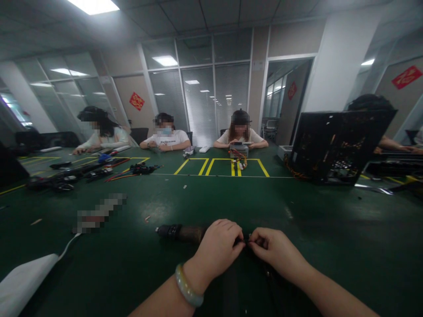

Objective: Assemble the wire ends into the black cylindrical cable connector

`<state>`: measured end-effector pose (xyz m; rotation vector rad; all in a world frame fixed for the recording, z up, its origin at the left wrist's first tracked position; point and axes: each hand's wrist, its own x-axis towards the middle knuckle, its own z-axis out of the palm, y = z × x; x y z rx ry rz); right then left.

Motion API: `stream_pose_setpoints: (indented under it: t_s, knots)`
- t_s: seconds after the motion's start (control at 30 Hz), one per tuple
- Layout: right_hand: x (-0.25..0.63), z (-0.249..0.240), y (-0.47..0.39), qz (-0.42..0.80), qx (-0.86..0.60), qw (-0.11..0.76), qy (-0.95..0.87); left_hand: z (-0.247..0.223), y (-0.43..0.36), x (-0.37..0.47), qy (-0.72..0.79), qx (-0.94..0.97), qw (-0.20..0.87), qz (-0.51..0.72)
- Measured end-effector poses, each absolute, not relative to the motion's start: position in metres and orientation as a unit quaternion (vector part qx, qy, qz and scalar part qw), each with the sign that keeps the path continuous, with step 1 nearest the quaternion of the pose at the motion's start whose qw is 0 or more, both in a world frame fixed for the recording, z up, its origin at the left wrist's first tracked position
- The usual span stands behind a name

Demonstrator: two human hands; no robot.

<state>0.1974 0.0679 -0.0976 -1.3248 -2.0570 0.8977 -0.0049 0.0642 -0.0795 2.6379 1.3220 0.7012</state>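
Observation:
On the green table in front of me lies an electric screwdriver (190, 234), with a dark brownish body, a black collar and a bit end pointing left. My left hand (220, 246), a pale bangle at its wrist, is closed over the rear part of this tool and hides it. Right beside it, my right hand (276, 250) is closed in a pinch at a small dark piece (246, 237) by the tool's rear end. The fingertips of both hands almost meet there. What the right fingers grip is too dark to name.
A black computer case (330, 145) stands at the right. Bundles of cables (142, 168) lie at the left, and a white object with a cord (29, 279) is at the near left. Across the table sit several people; one has a power supply (238, 152) in front.

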Motion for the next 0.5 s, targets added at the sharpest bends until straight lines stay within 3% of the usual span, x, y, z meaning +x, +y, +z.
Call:
stream_pose_setpoints:
  t_s: [0.5]
  knots:
    - [0.1958, -0.0973, 0.0694, 0.317, -0.496, 0.256, -0.766, -0.0811, 0.0667, -0.0079, 0.421, 0.876, 0.047, 0.231]
